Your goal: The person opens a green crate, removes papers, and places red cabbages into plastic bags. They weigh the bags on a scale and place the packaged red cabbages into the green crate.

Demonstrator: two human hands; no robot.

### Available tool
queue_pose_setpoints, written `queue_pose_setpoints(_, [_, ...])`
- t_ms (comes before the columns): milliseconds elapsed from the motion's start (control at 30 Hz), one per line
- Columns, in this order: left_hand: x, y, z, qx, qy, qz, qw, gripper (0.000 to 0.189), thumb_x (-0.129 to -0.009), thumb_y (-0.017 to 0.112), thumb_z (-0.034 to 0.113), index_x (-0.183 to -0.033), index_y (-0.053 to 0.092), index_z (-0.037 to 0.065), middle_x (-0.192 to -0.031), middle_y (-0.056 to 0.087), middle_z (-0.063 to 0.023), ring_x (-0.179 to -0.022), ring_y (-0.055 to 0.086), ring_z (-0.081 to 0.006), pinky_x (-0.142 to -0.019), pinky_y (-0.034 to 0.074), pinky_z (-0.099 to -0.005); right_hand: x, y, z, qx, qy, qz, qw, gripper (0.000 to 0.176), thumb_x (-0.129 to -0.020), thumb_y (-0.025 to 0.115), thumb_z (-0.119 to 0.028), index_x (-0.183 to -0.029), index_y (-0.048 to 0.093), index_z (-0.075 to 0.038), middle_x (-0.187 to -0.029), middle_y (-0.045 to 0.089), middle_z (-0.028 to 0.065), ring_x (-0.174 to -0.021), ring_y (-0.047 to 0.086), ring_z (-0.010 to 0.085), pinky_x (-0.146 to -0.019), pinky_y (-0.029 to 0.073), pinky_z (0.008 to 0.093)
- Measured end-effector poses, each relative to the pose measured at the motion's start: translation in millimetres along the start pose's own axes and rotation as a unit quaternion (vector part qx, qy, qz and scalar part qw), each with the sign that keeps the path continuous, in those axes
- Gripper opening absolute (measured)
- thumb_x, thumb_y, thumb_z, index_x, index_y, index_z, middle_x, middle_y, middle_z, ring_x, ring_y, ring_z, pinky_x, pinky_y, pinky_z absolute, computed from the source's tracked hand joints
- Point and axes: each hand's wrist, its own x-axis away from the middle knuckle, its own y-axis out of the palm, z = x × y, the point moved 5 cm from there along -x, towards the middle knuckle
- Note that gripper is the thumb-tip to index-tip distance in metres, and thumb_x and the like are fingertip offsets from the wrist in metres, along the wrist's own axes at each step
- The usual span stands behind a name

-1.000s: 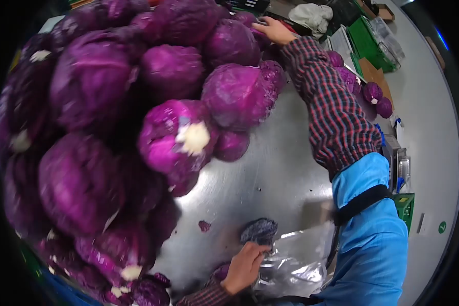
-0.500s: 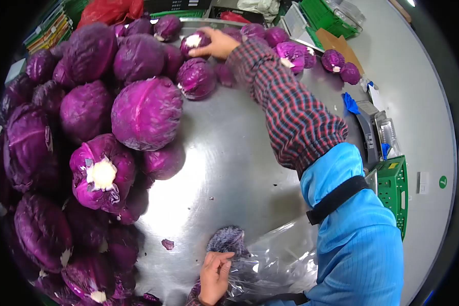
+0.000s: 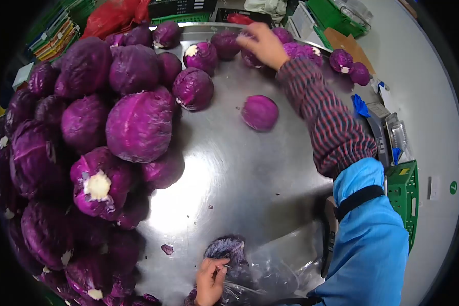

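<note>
At the far edge of the metal table, my right hand [image 3: 264, 45] reaches over a small red cabbage [image 3: 251, 60], its fingers spread and blurred by motion. Close by sit another red cabbage [image 3: 225, 45] and one with a pale cut stem [image 3: 203, 57]. A small red cabbage [image 3: 260, 112] lies by itself on the bare metal below that hand. Near the front, my left hand [image 3: 210, 282] has thumb and fingers pinched together beside a dark, wrinkled cabbage piece [image 3: 226, 250] and a clear plastic bag [image 3: 285, 262]. I cannot tell what the pinch holds.
A high heap of large red cabbages [image 3: 140, 127] covers the left side of the steel table [image 3: 224, 178]. Two small cabbages [image 3: 341, 60] sit at the far right. Beyond the right edge stand a green crate [image 3: 403, 191] and a blue glove [image 3: 361, 105].
My right hand has left the cabbage with the pale stem and moved right along the far edge. A small cabbage now lies farther out on the metal. My left fingers have drawn together.
</note>
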Motion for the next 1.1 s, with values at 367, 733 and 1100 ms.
queue_pose_setpoints(367, [-7, 0, -14, -0.010, 0.053, 0.000, 0.999, 0.017, -0.087, 0.058, 0.000, -0.103, 0.064, 0.001, -0.092, 0.063, -0.0155, -0.079, 0.057, -0.0291, -0.071, 0.046, -0.0347, -41, 44, 105, -0.512, 0.207, 0.047, 0.833, 0.049, -0.092, 0.053, -0.049, -0.120, 0.057, -0.008, -0.098, 0.062, 0.0039, -0.090, 0.059, 0.0141, -0.078, 0.046, 0.0255])
queue_pose_setpoints(733, [-4, -1, -12, -0.005, 0.056, 0.017, 0.998, 0.017, -0.085, 0.060, -0.002, -0.101, 0.064, 0.001, -0.090, 0.062, -0.0151, -0.077, 0.056, -0.0288, -0.070, 0.046, -0.0335, -54, 75, 55, -0.358, 0.210, -0.117, 0.902, 0.063, -0.085, 0.060, -0.058, -0.131, 0.050, -0.016, -0.117, 0.056, -0.0002, -0.106, 0.051, 0.0108, -0.088, 0.042, 0.0327])
queue_pose_setpoints(1100, [-2, -5, -15, 0.020, 0.033, -0.002, 0.999, 0.019, -0.086, 0.061, 0.001, -0.104, 0.065, 0.002, -0.088, 0.059, -0.0143, -0.077, 0.055, -0.0271, -0.071, 0.046, -0.0333, -130, 142, 23, -0.300, 0.052, -0.171, 0.937, 0.065, -0.092, 0.056, -0.046, -0.137, 0.043, -0.001, -0.127, 0.054, 0.0116, -0.118, 0.052, 0.0208, -0.095, 0.043, 0.0333])
